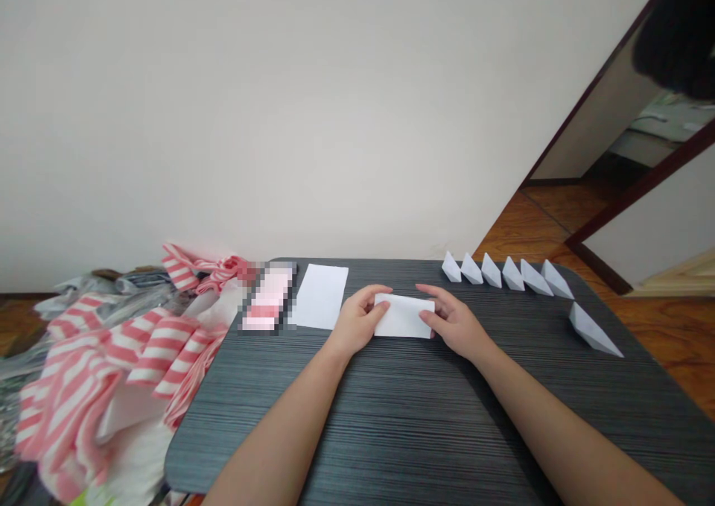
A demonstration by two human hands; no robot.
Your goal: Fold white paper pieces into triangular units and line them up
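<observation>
Left grip and right grip pinch a folded sheet. Seven finished paper boats sit to their right (one set apart); a flat sheet lies to their left.

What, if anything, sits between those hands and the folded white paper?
Nothing visible does. The left hand and right hand already grip the folded white paper at either end. The flat white sheet and the row of folded paper boats lie apart from it on the dark table.
</observation>
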